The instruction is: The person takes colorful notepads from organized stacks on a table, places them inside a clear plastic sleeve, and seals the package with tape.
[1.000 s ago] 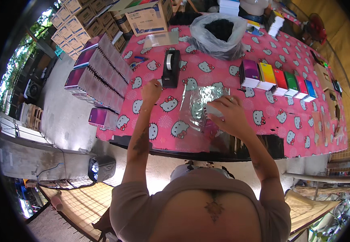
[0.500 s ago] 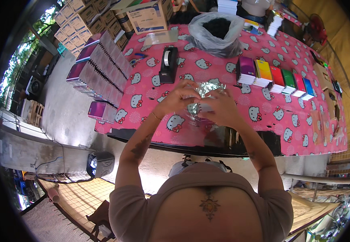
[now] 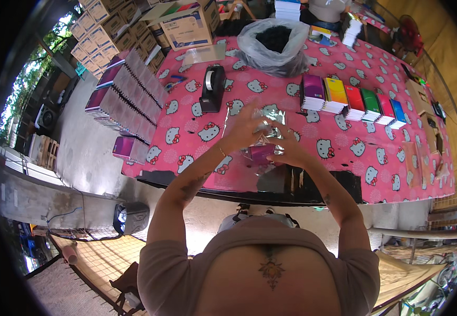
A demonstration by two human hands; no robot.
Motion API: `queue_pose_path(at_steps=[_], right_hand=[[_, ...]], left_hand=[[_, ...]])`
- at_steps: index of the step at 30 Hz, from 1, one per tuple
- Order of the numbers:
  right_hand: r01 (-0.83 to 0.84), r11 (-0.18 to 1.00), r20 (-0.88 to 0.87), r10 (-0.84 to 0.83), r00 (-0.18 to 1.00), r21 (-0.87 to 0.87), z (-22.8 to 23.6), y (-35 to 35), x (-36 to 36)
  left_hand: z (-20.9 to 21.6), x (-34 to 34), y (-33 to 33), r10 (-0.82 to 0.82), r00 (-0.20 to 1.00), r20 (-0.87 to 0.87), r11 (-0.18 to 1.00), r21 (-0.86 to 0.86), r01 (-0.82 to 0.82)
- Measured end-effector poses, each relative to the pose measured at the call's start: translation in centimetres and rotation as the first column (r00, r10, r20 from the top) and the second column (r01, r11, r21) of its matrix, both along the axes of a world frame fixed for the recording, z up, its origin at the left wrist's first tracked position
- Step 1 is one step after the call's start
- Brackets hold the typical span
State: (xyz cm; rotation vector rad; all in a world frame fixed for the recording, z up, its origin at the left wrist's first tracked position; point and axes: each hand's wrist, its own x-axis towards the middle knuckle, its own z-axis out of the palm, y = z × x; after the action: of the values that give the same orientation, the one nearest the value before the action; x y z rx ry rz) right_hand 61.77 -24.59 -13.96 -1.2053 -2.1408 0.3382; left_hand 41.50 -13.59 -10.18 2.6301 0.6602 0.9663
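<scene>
A small purple-covered notebook pack sits inside shiny clear plastic wrap near the table's front edge. My right hand grips the pack's right side, thumb near the cover. At the upper left of the pack, my left hand closes on the plastic, its raised fingers slightly blurred. Light glints off the crumpled film between both hands. Beyond my left hand stands a black tape dispenser with a clear roll.
Spiral notebook stacks line the left edge. Small notebooks in several colours form a row at right. A plastic bag of black pieces, an open carton and blue-handled pliers lie farther back. A person stands opposite.
The pack has turned, so its purple cover now faces up instead of its pale edge. My right hand has shifted down its right side. My left hand has moved slightly on the film.
</scene>
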Motion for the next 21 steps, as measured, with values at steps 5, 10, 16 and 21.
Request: queue_pose_path(at_steps=[5, 10, 16, 21], right_hand=[[-0.036, 0.981, -0.652, -0.100, 0.752, -0.192, -0.2, 1.6, -0.8], [-0.300, 0.745, -0.604, -0.169, 0.779, -0.595, 0.4, 6.5, 0.3], [-0.139, 0.982, -0.479, 0.061, 0.876, -0.129, 2.6, 2.8, 0.0], [-0.008, 0.999, -0.097, 0.013, 0.995, 0.051, 2.7, 1.7, -0.1]], left_hand=[[-2.0, -0.3, 1.0, 0.098, 0.963, 0.250, 0.830, -0.555, 0.059], [-3.6, -3.2, 2.0, -0.124, 0.982, 0.143, 0.353, -0.919, 0.178], [-2.5, -3.8, -1.0, -0.051, 0.967, 0.249, 0.551, -0.800, 0.236], [0.4, -3.9, -3.6, -0.090, 0.994, -0.064, 0.992, -0.090, 0.085]])
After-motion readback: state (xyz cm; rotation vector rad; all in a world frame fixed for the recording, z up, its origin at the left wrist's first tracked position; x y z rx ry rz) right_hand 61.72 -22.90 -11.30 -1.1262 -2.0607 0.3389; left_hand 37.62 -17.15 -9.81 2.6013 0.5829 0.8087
